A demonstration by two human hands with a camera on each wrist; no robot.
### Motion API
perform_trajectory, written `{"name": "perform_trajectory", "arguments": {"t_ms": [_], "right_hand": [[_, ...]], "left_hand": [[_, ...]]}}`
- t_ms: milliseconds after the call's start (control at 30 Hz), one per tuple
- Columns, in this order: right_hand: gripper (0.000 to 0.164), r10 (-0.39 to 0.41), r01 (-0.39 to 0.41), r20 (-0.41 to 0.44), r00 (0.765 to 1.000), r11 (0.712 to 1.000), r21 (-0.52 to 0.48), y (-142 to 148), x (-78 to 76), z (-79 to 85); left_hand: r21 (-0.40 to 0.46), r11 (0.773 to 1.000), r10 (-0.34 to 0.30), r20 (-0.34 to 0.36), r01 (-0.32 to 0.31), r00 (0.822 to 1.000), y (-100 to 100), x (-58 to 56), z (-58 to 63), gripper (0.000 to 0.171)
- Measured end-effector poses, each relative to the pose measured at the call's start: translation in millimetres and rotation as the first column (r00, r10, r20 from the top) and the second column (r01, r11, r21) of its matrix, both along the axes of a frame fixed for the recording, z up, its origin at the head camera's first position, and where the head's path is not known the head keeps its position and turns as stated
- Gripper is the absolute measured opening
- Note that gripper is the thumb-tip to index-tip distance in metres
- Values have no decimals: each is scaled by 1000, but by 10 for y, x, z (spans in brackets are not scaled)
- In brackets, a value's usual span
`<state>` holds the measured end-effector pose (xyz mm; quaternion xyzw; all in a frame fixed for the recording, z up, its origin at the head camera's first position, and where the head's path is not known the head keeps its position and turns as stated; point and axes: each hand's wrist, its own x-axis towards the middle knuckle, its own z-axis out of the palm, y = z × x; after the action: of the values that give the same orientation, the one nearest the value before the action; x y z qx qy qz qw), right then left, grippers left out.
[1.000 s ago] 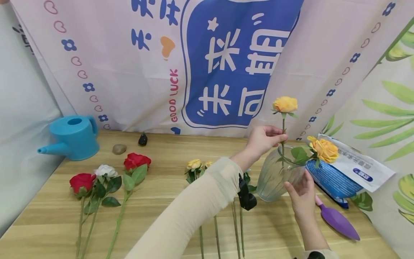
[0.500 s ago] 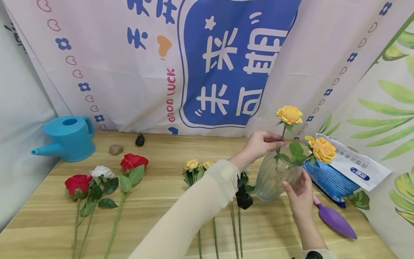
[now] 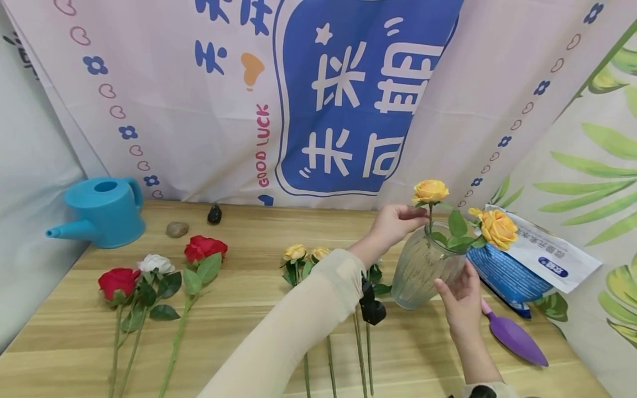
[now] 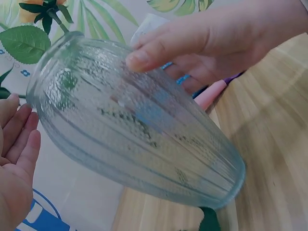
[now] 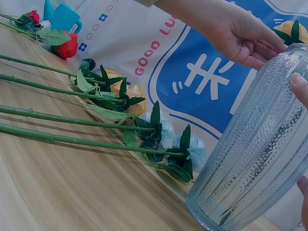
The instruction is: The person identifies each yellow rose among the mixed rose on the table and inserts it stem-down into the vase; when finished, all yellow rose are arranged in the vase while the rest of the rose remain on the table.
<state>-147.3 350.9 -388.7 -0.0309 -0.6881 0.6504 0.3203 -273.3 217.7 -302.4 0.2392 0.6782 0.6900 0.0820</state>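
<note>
A ribbed clear glass vase (image 3: 423,271) stands at the right of the table. My right hand (image 3: 463,304) holds its side, thumb on the near face; the left wrist view shows thumb and fingers on the glass (image 4: 139,120). At the rim, my left hand (image 3: 395,224) pinches the stem of a yellow rose (image 3: 431,191), whose lower stem is inside the vase. In the right wrist view the left hand (image 5: 245,38) has curled fingers beside the rim. Another yellow rose (image 3: 499,229) leans out over the vase's right side, its green leaves above the opening.
Several stems with yellow roses (image 3: 295,252) and pale blue flowers (image 5: 166,127) lie left of the vase. Red roses (image 3: 205,250) and a white one (image 3: 156,263) lie further left, near a blue watering can (image 3: 104,213) and stones (image 3: 176,229). A purple trowel (image 3: 517,340) and blue-white packet (image 3: 517,276) lie right.
My left hand has lowered the yellow rose deeper into the vase; its bloom sits nearer the rim. The right hand keeps its hold on the vase. The view has shifted slightly.
</note>
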Motion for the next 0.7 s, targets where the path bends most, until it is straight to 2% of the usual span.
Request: {"name": "perform_trajectory", "arguments": {"t_ms": [133, 233, 400, 500, 600, 700], "right_hand": [[67, -8, 8, 31, 999, 1000, 6, -44, -4, 0], [67, -7, 6, 39, 999, 1000, 10, -65, -9, 11], [66, 3, -3, 12, 1000, 1000, 9, -79, -26, 43], [66, 1, -1, 20, 1000, 1000, 5, -79, -16, 56], [67, -9, 8, 34, 999, 1000, 3, -69, 11, 58], [68, -5, 6, 40, 999, 1000, -6, -58, 43, 44]], "left_hand": [[51, 998, -30, 35, 28, 999, -180, -3, -70, 20], [71, 997, -48, 79, 43, 996, -414, -46, -79, 22], [102, 995, -29, 152, 14, 988, -1064, -145, 36, 27], [117, 993, -34, 214, 9, 976, -1498, -168, 27, 31], [68, 998, -34, 291, 15, 956, -1862, -134, -138, 32], [-21, 999, -26, 358, 36, 933, -2141, -27, -427, 35]]}}
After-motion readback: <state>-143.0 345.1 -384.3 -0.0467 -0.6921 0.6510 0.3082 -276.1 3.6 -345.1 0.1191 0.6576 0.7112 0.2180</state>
